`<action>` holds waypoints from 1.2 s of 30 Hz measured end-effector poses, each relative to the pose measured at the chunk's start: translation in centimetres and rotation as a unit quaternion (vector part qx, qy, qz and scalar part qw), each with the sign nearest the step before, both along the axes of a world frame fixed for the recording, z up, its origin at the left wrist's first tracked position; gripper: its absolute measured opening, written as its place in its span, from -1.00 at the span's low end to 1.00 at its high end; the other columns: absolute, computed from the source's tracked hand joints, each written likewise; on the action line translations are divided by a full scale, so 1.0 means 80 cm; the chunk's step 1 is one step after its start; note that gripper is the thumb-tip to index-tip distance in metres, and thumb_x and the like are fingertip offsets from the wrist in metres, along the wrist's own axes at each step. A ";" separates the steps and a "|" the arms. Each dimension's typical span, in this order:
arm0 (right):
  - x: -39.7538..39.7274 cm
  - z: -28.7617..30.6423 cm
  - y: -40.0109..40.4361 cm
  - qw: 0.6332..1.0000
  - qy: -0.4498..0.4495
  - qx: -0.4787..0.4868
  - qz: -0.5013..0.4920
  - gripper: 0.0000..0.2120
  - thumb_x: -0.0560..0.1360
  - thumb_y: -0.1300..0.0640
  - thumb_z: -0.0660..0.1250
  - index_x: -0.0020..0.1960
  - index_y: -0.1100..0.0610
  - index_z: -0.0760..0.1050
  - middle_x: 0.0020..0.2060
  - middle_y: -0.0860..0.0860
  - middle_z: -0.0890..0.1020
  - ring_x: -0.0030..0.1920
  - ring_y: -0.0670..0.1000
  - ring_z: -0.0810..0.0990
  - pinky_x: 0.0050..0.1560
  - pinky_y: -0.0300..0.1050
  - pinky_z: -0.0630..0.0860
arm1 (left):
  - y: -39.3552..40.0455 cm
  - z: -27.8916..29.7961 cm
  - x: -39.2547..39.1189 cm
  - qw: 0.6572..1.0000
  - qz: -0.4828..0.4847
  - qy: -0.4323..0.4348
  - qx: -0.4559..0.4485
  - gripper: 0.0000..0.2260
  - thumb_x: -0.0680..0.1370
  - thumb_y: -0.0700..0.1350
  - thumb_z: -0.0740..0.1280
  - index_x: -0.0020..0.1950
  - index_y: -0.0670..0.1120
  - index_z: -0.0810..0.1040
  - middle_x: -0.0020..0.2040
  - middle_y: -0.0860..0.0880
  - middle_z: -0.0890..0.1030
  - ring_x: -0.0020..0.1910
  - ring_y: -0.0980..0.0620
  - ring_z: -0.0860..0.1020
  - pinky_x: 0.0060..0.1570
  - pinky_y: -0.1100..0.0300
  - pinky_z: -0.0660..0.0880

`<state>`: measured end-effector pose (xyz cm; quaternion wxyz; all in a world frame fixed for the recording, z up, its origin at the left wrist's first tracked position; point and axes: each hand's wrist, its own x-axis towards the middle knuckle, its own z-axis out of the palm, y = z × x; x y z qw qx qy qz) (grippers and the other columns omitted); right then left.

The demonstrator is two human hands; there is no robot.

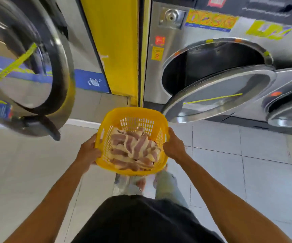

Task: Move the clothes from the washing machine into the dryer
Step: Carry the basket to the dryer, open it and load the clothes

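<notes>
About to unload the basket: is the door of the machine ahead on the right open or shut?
Open. The round door hangs swung out, baring the dark drum opening behind it.

Left machine door (28, 71) blurred and cut off by the left and top edges. Right machine's drum (211, 67) is dark inside; contents can't be told. Stickers (211, 21) too smeared to read. Fingers of both hands hidden under the basket (133, 114) rim. Feet blurred below the basket.
</notes>
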<state>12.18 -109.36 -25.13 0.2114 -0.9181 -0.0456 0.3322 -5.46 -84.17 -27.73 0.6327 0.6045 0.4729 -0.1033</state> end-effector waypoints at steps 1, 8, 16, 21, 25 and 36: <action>0.011 -0.009 0.006 1.000 0.005 -0.010 0.017 -0.28 0.52 0.15 0.28 0.60 -0.06 0.06 0.24 0.20 0.60 0.18 0.33 0.59 0.12 0.08 0.51 | -0.001 -0.004 0.001 1.000 0.022 0.009 0.001 -0.42 0.22 -0.35 0.28 0.13 0.16 0.55 -0.24 0.16 0.69 -0.32 -0.01 0.63 -0.47 0.16 0.55; 0.084 -0.073 0.064 0.981 0.076 -0.041 0.173 -0.36 0.49 0.09 0.31 0.54 -0.06 0.21 0.30 0.13 0.59 0.22 0.28 0.58 -0.01 -0.02 0.46 | -0.007 -0.067 -0.006 0.978 0.186 0.076 0.050 -0.34 0.12 -0.24 0.26 0.23 0.03 0.58 0.03 -0.03 0.64 -0.17 -0.07 0.56 -0.31 0.18 0.42; 0.151 -0.137 0.135 0.947 0.078 -0.059 0.307 -0.42 0.38 -0.18 0.15 0.39 -0.11 0.34 0.13 0.12 0.66 0.14 0.30 0.61 -0.02 0.00 0.46 | -0.031 -0.156 0.005 0.940 0.312 0.135 0.034 -0.45 0.14 -0.23 0.24 0.01 0.24 0.62 -0.03 -0.06 0.66 -0.04 -0.19 0.62 -0.08 -0.07 0.55; 0.173 -0.210 0.171 0.922 0.068 -0.108 0.367 -0.47 0.49 0.06 0.26 0.44 -0.13 0.30 0.09 0.13 0.67 0.11 0.31 0.62 -0.08 -0.01 0.47 | -0.040 -0.215 0.006 0.947 0.261 0.185 0.019 -0.33 0.17 -0.17 0.26 0.28 0.17 0.52 0.08 0.00 0.70 0.11 -0.08 0.62 0.18 -0.05 0.54; 0.183 -0.260 0.202 0.907 0.081 -0.132 0.391 -0.53 0.44 0.06 0.29 0.34 -0.14 0.37 0.02 0.09 0.69 0.04 0.27 0.64 -0.14 -0.06 0.48 | -0.031 -0.246 0.010 0.941 0.264 0.210 0.008 -0.37 0.25 -0.25 0.34 0.31 0.09 0.54 0.11 -0.03 0.69 0.13 -0.07 0.61 0.21 0.01 0.50; 0.176 -0.383 0.248 0.916 0.064 -0.138 0.372 -0.52 0.45 -0.23 0.29 0.28 -0.03 0.38 0.10 0.17 0.65 0.10 0.29 0.62 0.01 0.05 0.54 | 0.039 -0.392 0.018 0.939 0.259 0.224 -0.023 -0.42 0.22 -0.37 0.31 0.04 0.23 0.58 -0.03 0.07 0.69 0.06 -0.03 0.64 0.06 0.00 0.59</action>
